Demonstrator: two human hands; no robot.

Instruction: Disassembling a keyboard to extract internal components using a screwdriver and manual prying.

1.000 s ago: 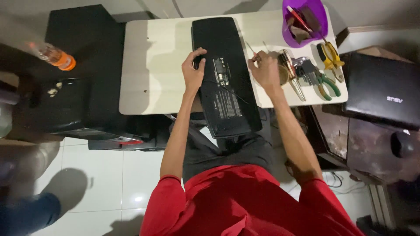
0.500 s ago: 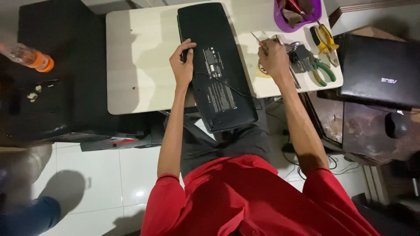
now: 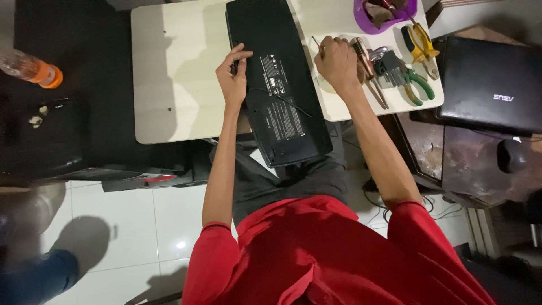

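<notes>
Since a moment ago the view has drifted, so table (image 3: 169,73) and hands sit farther right.
Left hand (image 3: 233,76) grips the left edge of an overturned black keyboard (image 3: 276,85) overhanging the table; right hand (image 3: 337,61) is closed around a thin tool (image 3: 317,44) beside pliers (image 3: 415,82).

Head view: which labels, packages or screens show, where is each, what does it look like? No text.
Labels: pale printed patches on the black upturned keyboard, which lies on the white table; the left hand rests at its left edge.
Closed laptop: right of the table, black lid with a small pale logo; no lit screen.
Bottle: far left on a dark surface, clear with an orange band.
Right hand: on the tools, no label seen there.
</notes>
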